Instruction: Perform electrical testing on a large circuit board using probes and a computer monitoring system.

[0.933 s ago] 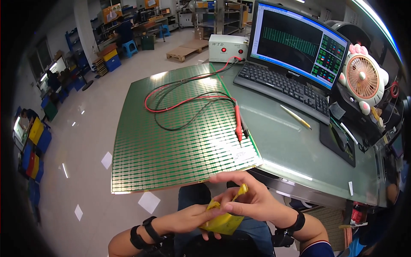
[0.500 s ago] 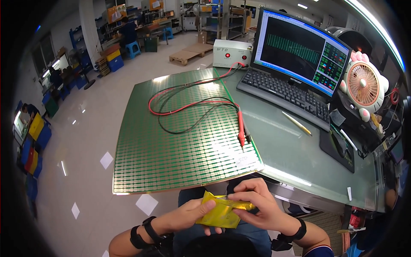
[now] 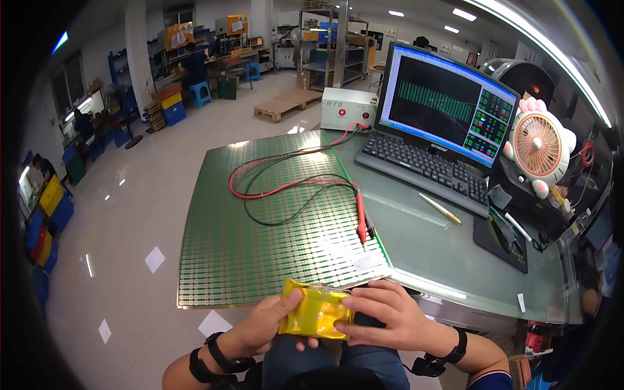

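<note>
Together, both hands [image 3: 393, 318] hold a yellow packet [image 3: 315, 315] above the lap [image 3: 370, 361].

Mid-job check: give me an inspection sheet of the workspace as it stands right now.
Surface: glossy greenish desktop, reflecting light; green circuit panel at its left.
Job's things: glossy yellow packet, raised in both hands; contents not visible.
Clutter: pen, black mouse pad, small white strip.
Hands: left hand grips the packet's left end; right hand its right end.
Cables: red lead and black lead loop over the panel; red probe near its right edge.
Surroundings: monitor, keyboard, cat-shaped fan; pallet on the floor behind.
</note>
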The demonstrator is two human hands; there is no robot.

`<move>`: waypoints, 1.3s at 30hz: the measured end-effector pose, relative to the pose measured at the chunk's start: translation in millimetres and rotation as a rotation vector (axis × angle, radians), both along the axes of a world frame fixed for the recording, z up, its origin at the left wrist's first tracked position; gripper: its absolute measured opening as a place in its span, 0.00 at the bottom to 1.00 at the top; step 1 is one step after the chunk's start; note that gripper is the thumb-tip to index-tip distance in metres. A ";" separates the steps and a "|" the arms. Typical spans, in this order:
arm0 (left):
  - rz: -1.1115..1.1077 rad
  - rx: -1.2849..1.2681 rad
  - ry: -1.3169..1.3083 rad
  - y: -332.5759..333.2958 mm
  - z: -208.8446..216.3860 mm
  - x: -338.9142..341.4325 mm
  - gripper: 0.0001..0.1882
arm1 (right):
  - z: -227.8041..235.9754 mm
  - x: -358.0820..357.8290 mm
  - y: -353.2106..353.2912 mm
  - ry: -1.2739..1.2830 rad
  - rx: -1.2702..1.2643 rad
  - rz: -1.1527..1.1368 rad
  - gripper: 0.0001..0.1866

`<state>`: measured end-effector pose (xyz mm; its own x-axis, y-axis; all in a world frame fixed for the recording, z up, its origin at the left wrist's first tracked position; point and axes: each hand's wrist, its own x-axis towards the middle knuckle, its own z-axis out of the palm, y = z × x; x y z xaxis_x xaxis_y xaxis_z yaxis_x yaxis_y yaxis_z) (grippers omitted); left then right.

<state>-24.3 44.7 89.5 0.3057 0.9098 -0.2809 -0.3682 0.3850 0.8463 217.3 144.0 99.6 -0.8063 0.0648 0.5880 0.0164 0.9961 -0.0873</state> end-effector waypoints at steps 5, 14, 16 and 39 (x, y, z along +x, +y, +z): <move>-0.011 -0.043 -0.056 -4.5 26.4 -3.2 0.30 | 26.9 -7.7 1.7 0.052 0.323 0.050 0.14; -0.115 0.181 -0.223 15.6 59.5 -24.1 0.31 | 87.1 -38.2 25.7 0.234 0.465 0.244 0.10; 0.031 0.177 -0.196 16.8 71.3 -25.9 0.31 | 101.9 -44.1 41.8 0.231 0.476 0.170 0.11; 0.822 0.084 0.104 -47.6 11.7 -122.7 0.19 | 63.9 -172.1 463.8 0.030 0.687 -0.862 0.07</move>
